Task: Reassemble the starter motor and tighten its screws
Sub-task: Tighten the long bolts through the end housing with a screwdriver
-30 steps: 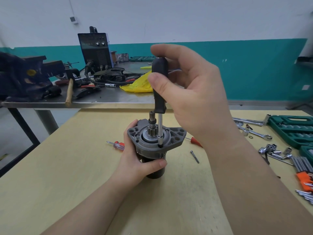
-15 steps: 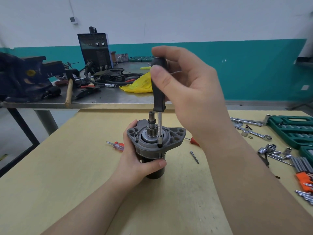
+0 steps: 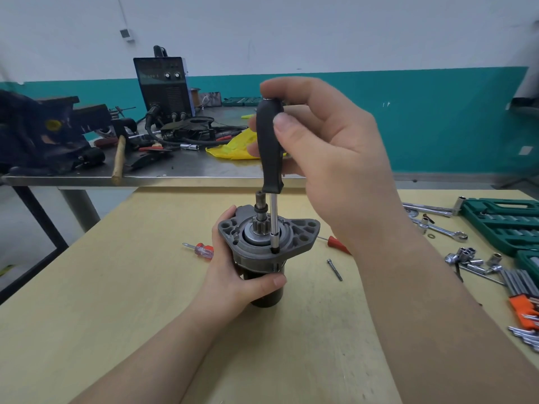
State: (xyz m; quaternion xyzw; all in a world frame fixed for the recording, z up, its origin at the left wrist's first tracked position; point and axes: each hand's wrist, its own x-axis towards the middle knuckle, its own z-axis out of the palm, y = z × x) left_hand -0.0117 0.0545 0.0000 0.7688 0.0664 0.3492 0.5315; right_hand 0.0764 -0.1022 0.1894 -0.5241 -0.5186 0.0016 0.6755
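both grips clamped: left hand point(image 3: 233, 275) round one starter motor point(image 3: 267, 243), right hand point(image 3: 329, 158) round one screwdriver point(image 3: 269, 147)

Two bare arms come up from the 6 o'clock edge. The left hand point(image 3: 233, 275) and right hand point(image 3: 329, 158) have no gloves, rings or watch. No sleeves show. The nails are short and plain. The thumbs look wide.
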